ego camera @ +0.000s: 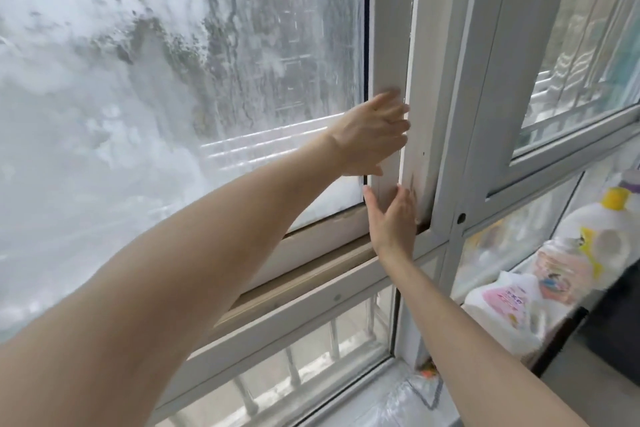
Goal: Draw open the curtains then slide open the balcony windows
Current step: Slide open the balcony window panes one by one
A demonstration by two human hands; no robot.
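Observation:
A white-framed sliding window sash with streaked, filmy glass fills the left and centre. My left hand lies flat on the sash's right upright, fingers curled over its edge beside the corner frame post. My right hand presses lower on the same upright, just above the brown bottom track, fingers pointing up. The sash edge sits against the corner post. No curtain is in view.
A second window runs along the right wall. Detergent bottles and a pink-labelled refill pouch stand on a ledge at the right. A fixed lower pane shows white railing balusters outside. Plastic wrap covers the sill.

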